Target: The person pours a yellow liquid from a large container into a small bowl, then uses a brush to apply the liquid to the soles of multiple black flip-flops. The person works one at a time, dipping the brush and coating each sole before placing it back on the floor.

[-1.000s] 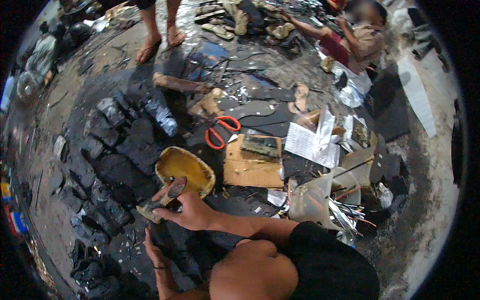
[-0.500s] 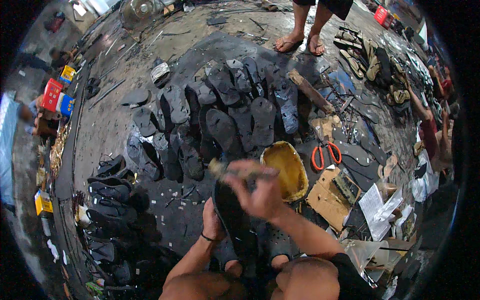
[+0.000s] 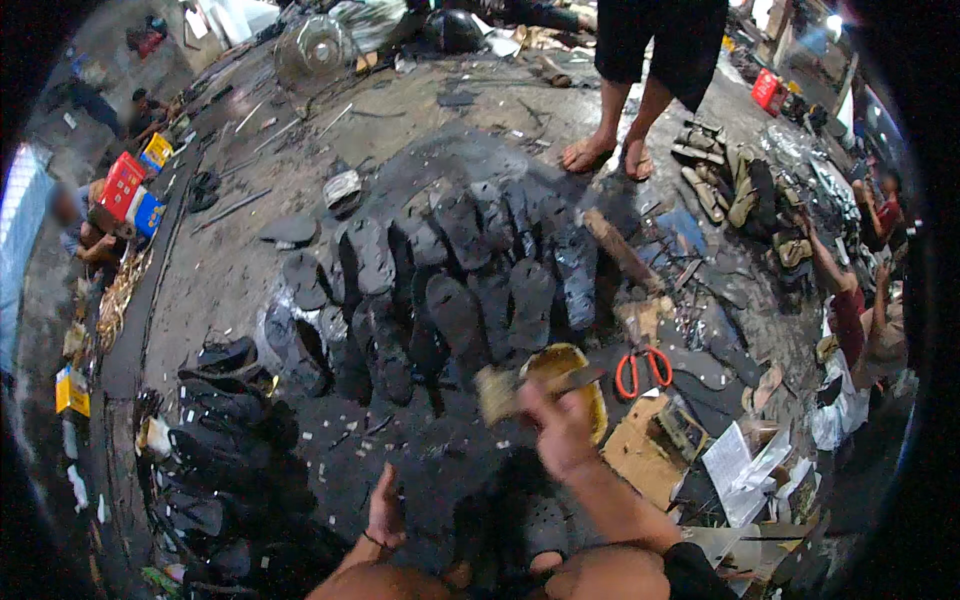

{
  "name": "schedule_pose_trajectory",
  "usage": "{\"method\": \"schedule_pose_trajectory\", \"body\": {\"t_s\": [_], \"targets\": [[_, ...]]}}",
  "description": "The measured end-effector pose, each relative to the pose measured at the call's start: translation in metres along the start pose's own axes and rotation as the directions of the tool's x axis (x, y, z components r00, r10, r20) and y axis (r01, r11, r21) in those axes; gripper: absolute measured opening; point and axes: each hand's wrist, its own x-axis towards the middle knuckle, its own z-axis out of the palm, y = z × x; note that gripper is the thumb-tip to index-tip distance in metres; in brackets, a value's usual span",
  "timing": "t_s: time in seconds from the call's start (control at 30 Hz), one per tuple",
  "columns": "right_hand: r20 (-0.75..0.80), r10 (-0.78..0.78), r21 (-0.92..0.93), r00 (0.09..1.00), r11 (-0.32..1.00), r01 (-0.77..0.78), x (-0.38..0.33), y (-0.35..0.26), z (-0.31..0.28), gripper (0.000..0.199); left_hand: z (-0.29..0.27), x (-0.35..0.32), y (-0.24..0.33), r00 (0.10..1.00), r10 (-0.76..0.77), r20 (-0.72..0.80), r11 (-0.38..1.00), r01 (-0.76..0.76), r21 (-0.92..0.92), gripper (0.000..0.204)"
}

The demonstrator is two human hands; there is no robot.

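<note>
My right hand (image 3: 562, 425) is closed round the dark handle of a brush (image 3: 497, 396). Its pale, stubby bristles point left, and its handle crosses over a yellowish, glue-crusted tub (image 3: 555, 362). Lower left, near my knee, my left hand (image 3: 386, 515) is turned palm inward with a digit stretched up; I see nothing in it. Between my hands is a very dark shape (image 3: 505, 480), perhaps the black sole, its outline lost against the dark ground. Ahead of me several dark sandal soles (image 3: 457, 320) lie in overlapping rows.
Orange-handled scissors (image 3: 643, 372), cardboard (image 3: 645, 450) and white papers (image 3: 745, 470) lie to the right. Black sandals (image 3: 215, 440) are stacked at left. A wooden stick (image 3: 620, 248) lies beyond the tub. Another person's feet (image 3: 605, 155) stand at the far side; more people sit at both edges.
The view has tilted up, so the scene sits lower. My right hand has drawn the brush toward the tub. My left hand has come away from the black sole's edge.
</note>
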Motion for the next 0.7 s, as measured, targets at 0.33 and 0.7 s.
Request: {"method": "schedule_pose_trajectory", "body": {"t_s": [0.33, 0.7], "targets": [[0.353, -0.18, -0.458, 0.918, 0.823, 0.337, -0.019, 0.002, 0.049, 0.021, 0.055, 0.038, 0.022, 0.917, 0.388, 0.089, 0.921, -0.389, -0.003, 0.08], [0.522, -0.224, -0.287, 0.823, 0.863, 0.416, -0.028, -0.004, 0.076, 0.022, 0.03, 0.072, 0.027, 0.953, 0.055, 0.299, 0.978, 0.009, -0.209, 0.071]]}}
